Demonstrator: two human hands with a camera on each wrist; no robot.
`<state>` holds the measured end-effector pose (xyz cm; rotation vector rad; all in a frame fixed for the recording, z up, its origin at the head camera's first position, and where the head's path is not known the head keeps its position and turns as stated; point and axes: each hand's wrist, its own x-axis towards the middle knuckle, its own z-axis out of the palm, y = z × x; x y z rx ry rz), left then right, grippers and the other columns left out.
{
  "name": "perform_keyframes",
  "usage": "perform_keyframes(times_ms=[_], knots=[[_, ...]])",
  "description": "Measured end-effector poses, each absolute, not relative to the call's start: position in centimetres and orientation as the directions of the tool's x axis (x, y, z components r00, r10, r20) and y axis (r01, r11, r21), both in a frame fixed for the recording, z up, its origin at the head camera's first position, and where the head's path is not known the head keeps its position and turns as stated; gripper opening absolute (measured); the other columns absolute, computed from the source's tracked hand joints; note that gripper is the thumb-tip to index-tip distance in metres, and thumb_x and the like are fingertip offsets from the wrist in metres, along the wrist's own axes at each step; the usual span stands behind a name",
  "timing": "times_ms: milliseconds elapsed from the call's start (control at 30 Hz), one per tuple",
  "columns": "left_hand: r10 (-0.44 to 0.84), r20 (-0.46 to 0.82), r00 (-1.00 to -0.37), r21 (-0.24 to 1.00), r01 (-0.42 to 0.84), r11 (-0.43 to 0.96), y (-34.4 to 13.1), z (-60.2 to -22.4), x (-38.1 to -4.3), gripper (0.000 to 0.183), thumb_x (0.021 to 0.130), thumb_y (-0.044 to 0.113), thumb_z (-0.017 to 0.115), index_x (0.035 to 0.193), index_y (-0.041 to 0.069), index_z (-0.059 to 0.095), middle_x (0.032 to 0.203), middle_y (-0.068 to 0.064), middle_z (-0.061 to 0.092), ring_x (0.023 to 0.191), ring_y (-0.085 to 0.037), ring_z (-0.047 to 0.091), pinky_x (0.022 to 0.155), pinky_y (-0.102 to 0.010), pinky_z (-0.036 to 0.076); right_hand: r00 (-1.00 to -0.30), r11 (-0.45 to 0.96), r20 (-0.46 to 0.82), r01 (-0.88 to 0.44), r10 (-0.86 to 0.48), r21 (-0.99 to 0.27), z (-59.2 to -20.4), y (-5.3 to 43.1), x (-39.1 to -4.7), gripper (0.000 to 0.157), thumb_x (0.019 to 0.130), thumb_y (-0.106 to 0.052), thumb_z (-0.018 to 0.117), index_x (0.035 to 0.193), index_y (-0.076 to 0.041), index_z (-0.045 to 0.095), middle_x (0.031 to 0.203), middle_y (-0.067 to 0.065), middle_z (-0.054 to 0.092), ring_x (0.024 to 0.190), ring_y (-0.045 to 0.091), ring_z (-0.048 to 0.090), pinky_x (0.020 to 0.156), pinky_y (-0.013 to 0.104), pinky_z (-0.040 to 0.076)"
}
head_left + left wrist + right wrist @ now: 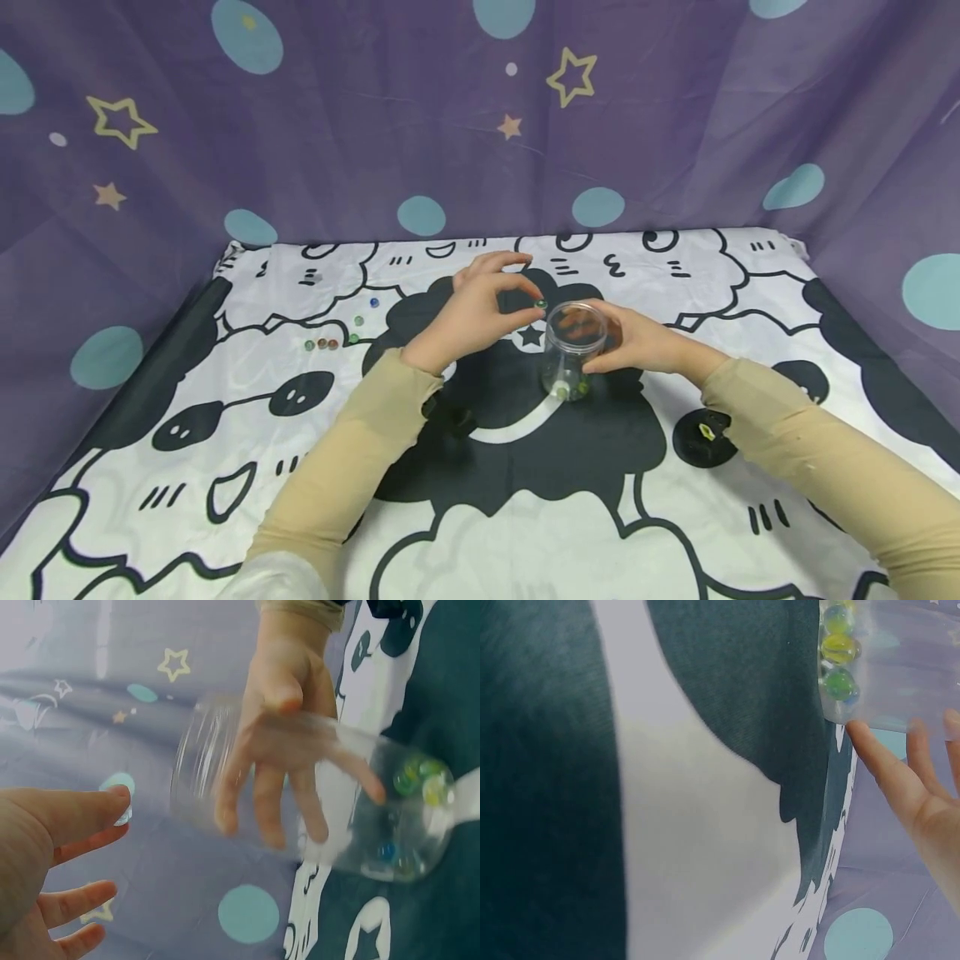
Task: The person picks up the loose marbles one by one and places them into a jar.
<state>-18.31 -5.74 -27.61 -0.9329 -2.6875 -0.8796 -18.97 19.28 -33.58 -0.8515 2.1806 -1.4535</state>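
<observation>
Left hand [483, 307] fingers pinch a small glass marble [541, 304], near centre frame in head view, just left of and apart from the open top of the upright clear jar [561, 358], right hand [636, 340] fingers curled round its right side.

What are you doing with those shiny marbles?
A person is holding a clear jar upright on the patterned cloth with their right hand. Their left hand pinches a small green marble just beside the jar's open rim, so that one isn't inside. Several marbles, among them a yellow one, already lie at the jar's bottom. Six loose marbles, one of them blue, lie on the cloth beyond the left arm.
</observation>
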Motion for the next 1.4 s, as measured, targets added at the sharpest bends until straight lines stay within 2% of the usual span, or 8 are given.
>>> perform_keyframes(times_ms=[233, 433, 667, 1067, 1400], knots=[[0.575, 0.323, -0.752, 0.463, 0.655, 0.597, -3.7, -27.5, -18.2, 0.017, 0.084, 0.028, 0.073, 0.097, 0.017, 0.073, 0.141, -0.005, 0.047, 0.134, -0.025, 0.034, 0.103, -0.055, 0.021, -0.735, 0.257, 0.002, -0.240, -0.678, -0.936, -33.8, 19.4, -19.1, 0.079, 0.081, -0.003, 0.072, 0.146, -0.003, 0.027, 0.141, 0.022, 0.039, 0.129, 0.041, 0.041, 0.087, 0.034, 0.052], [0.608, 0.312, -0.730, 0.446, 0.678, 0.585, -2.7, -27.8, -18.4, 0.017, 0.085, 0.028, 0.072, 0.098, 0.017, 0.073, 0.141, -0.005, 0.047, 0.135, -0.026, 0.033, 0.104, -0.056, 0.021, -0.735, 0.258, -0.008, -0.227, -0.678, -0.939, -34.0, 19.5, -19.2, 0.077, 0.081, -0.003, 0.073, 0.144, 0.000, 0.028, 0.138, 0.025, 0.044, 0.127, 0.041, 0.044, 0.085, 0.032, 0.052], [0.623, 0.277, -0.731, 0.442, 0.673, 0.593, -2.4, -28.0, -18.6, 0.017, 0.086, 0.029, 0.071, 0.099, 0.018, 0.072, 0.142, -0.004, 0.046, 0.136, -0.025, 0.031, 0.104, -0.058, 0.020, -0.739, 0.271, -0.010, -0.235, -0.674, -0.934, -34.0, 19.5, -19.2, 0.077, 0.080, -0.006, 0.074, 0.143, -0.001, 0.030, 0.135, 0.024, 0.047, 0.123, 0.038, 0.048, 0.084, 0.033, 0.053], [0.626, 0.226, -0.747, 0.462, 0.648, 0.606, -2.8, -28.2, -18.6, 0.019, 0.087, 0.031, 0.069, 0.102, 0.020, 0.071, 0.145, -0.005, 0.043, 0.138, -0.025, 0.030, 0.106, -0.056, 0.018, -0.738, 0.284, 0.000, -0.259, -0.675, -0.923, -33.9, 19.5, -19.3, 0.077, 0.081, -0.006, 0.074, 0.144, -0.003, 0.030, 0.137, 0.021, 0.045, 0.127, 0.039, 0.044, 0.088, 0.035, 0.052], [0.611, 0.250, -0.751, 0.485, 0.643, 0.593, -3.8, -28.4, -18.4, 0.019, 0.088, 0.030, 0.069, 0.102, 0.018, 0.072, 0.144, -0.006, 0.044, 0.138, -0.025, 0.029, 0.107, -0.058, 0.015, -0.734, 0.260, 0.016, -0.260, -0.679, -0.930, -33.9, 19.5, -19.1, 0.076, 0.082, 0.001, 0.070, 0.145, -0.003, 0.028, 0.141, 0.021, 0.040, 0.129, 0.041, 0.042, 0.089, 0.035, 0.051]])
